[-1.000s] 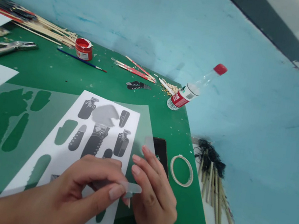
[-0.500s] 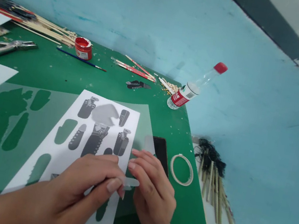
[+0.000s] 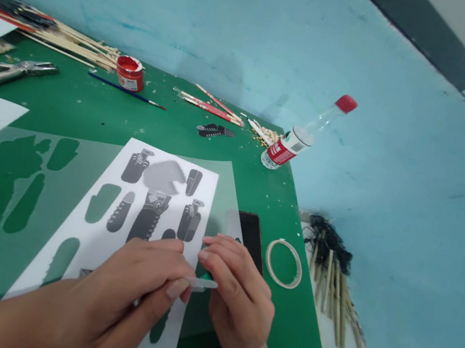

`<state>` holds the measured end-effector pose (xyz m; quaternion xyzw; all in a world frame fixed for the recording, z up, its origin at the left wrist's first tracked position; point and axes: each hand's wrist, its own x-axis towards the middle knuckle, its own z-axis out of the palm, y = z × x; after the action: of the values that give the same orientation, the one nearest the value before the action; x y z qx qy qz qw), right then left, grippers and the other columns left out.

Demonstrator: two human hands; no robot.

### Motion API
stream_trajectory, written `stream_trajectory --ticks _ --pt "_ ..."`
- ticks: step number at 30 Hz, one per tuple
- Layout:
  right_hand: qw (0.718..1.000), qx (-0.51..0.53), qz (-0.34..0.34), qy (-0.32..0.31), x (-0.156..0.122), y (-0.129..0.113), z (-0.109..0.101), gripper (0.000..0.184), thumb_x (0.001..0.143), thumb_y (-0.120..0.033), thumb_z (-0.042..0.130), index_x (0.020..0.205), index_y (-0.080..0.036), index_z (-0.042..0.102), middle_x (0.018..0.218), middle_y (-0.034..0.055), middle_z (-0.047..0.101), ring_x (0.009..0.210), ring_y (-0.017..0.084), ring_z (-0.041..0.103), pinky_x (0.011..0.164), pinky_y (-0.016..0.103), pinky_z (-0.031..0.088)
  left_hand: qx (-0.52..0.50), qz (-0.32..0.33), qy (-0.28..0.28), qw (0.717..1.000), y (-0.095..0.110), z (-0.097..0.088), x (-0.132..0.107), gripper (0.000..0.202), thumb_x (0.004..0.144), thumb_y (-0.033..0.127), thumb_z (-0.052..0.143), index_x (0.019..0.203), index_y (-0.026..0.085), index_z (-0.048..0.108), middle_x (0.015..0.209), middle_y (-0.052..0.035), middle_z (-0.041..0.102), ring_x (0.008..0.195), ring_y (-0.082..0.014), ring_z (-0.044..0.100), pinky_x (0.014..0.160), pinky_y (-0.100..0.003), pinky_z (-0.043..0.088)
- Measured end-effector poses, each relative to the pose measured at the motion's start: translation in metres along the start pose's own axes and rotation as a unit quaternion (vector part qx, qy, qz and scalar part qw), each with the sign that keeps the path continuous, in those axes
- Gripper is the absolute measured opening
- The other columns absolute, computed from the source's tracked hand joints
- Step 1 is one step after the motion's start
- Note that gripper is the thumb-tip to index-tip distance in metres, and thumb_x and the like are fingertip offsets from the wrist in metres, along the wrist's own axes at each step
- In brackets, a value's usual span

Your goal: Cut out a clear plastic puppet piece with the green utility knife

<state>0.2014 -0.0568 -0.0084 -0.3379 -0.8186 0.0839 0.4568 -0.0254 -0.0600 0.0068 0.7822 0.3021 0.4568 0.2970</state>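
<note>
My left hand (image 3: pixel 135 289) is closed, with thumb and bent forefinger pinching a small strip-like piece of translucent plastic (image 3: pixel 205 283). The rounded end of the piece points right and meets my right hand (image 3: pixel 238 295). That hand's fingers are curled around the far side of the piece, with its thumb hidden. Beneath both hands lies a white printed sheet (image 3: pixel 206 193) with grey and black figure parts and several cut-out holes. A larger translucent sheet (image 3: pixel 95 159) with cut-outs shows around it. One loose grey cut piece (image 3: pixel 164 176) rests on the printed sheet.
On the green table (image 3: pixel 256 193) are a phone (image 3: pixel 252 231), a tape ring (image 3: pixel 284 263), a tilted-looking bottle (image 3: pixel 287 144), an open red paint jar (image 3: pixel 130 74), a paintbrush (image 3: pixel 125 90), pliers (image 3: pixel 11 73) and wooden sticks (image 3: pixel 70 43). Bundled sticks (image 3: pixel 333 288) stand beyond the right edge.
The plastic piece has turned slightly and now looks thinner, more edge-on. My hands have hardly shifted. Nothing else on the table has moved.
</note>
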Motion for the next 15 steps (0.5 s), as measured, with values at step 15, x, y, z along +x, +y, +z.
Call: stream_trajectory --ticks 15 --pt "0.995 -0.085 -0.014 0.050 -0.0079 -0.0017 0.0058 0.038 0.115 -0.008 0.061 0.147 -0.021 0.077 0.117 0.0109 0.089 0.122 0.030 0.086 0.102 0.049 0.076 -0.059 -0.048 0.000 0.997 0.0042 0.0034 0.0041 0.031 0.100 0.001 0.052 0.103 0.029 0.064 0.081 0.0069 0.071 0.068 -0.0108 0.070 0.072 -0.016 0.059"
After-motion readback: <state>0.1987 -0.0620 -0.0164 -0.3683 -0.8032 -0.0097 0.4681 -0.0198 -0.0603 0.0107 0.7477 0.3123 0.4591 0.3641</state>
